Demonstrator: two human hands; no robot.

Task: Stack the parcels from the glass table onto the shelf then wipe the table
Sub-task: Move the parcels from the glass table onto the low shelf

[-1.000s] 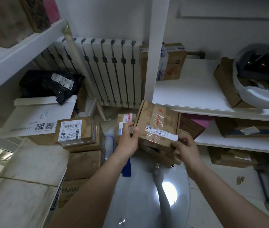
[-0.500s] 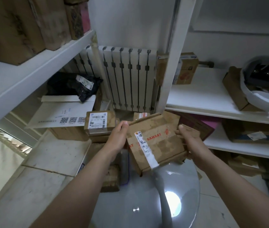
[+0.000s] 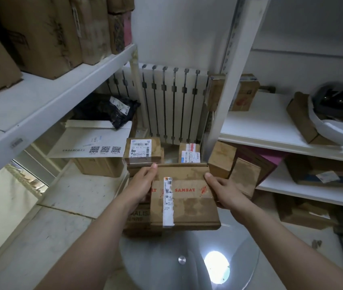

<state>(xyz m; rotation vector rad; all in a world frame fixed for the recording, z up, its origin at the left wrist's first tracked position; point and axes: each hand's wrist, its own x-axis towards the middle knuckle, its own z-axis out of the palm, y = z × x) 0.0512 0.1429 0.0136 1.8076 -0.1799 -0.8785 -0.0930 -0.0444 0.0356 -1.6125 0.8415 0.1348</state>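
Both bare forearms reach forward and converge on a flat brown cardboard parcel printed "SAMSAT" in red, with a white label strip. The left hand grips its left edge and the right hand its right edge. Each thumb lies on the top face, and the fingers are clamped round the sides, their tips hidden beneath. The parcel is held roughly level over the far rim of the round glass counter, in front of a small brown labelled box and left of the white shelf.

Left hand, right hand hold SAMSAT parcel above glass table.
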